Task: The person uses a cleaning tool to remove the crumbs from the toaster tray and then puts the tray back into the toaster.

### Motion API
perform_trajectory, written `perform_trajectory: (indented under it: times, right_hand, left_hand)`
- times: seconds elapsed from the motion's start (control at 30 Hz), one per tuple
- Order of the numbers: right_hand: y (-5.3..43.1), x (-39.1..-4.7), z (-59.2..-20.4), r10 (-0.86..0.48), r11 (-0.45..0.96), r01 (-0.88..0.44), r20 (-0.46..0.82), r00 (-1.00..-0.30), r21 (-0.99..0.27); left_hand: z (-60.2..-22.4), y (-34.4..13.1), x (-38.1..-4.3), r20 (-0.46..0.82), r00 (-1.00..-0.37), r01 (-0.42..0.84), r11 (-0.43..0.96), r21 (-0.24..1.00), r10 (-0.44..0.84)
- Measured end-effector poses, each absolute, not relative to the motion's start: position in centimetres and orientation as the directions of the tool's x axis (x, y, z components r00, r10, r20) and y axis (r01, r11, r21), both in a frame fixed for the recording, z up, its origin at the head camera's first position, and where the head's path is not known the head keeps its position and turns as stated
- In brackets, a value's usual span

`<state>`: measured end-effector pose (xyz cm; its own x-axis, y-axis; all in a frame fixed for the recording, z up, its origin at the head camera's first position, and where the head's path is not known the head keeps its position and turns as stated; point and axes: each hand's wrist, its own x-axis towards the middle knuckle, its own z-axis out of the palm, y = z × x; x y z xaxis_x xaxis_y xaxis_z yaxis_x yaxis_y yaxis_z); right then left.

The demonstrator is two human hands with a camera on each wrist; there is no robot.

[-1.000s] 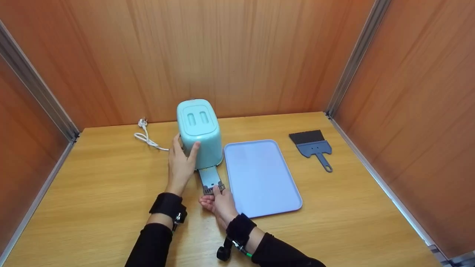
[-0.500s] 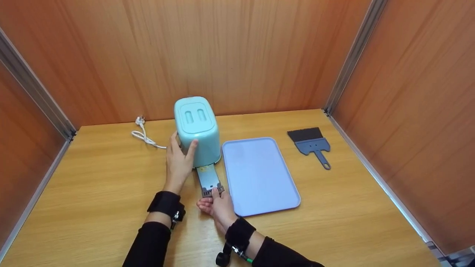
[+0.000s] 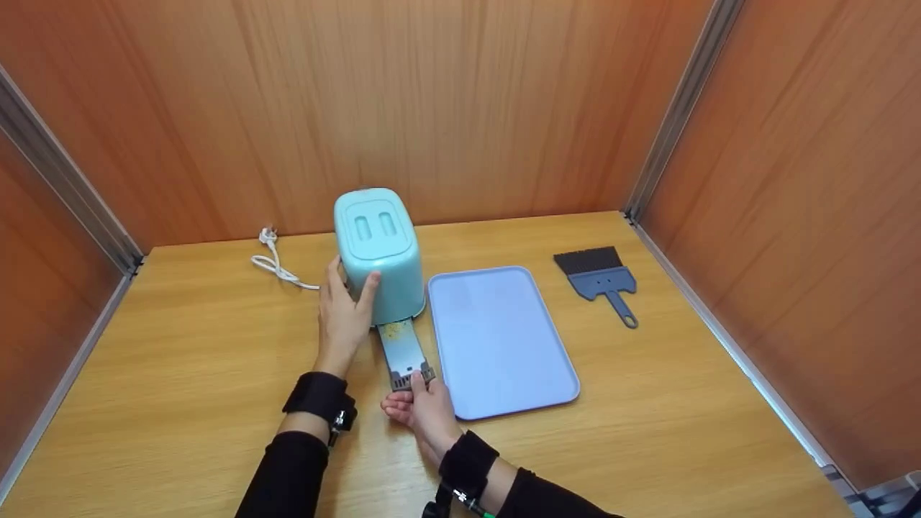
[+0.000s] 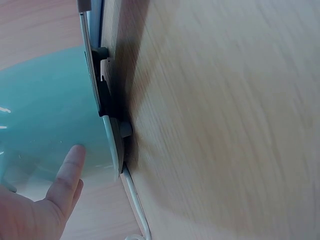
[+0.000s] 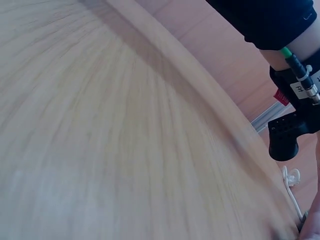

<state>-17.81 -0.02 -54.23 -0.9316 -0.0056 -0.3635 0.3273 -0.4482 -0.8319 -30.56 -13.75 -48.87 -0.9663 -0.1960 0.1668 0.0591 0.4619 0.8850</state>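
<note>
A light-blue toaster (image 3: 380, 259) with a lid on top stands upright on the table. My left hand (image 3: 342, 320) lies spread across its near left corner, with the thumb on the near face and the fingers along the left side. In the left wrist view, a straight finger (image 4: 70, 172) touches the toaster's wall (image 4: 45, 105). A metal crumb tray (image 3: 403, 349) juts from the toaster's base towards me, with yellowish crumbs near the toaster. My right hand (image 3: 432, 414) pinches its grey end, thumb on top. The right wrist view mostly shows tabletop; the pinch is hidden there.
A lilac rectangular tray (image 3: 504, 342) lies right of the toaster. Farther right is a blue-grey brush (image 3: 601, 280) with dark bristles. The toaster's white cord and plug (image 3: 272, 259) lie at the back left. Wooden panels (image 3: 460, 108) enclose the back and sides.
The crumb tray has slid farther out of the toaster towards me with my right hand, baring the crumbs on it. My left hand stays on the toaster. The view shifts slightly.
</note>
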Motion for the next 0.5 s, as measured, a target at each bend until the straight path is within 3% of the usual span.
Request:
perform_trajectory:
  times: [0.5]
  right_hand:
    - [0.7, -16.7, -54.0, -0.016, -0.438, 0.337, -0.367, -0.930, -0.833]
  left_hand:
    - [-48.8, -13.7, -30.6, 0.157, -0.966, 0.049, 0.455, 0.889, -0.204]
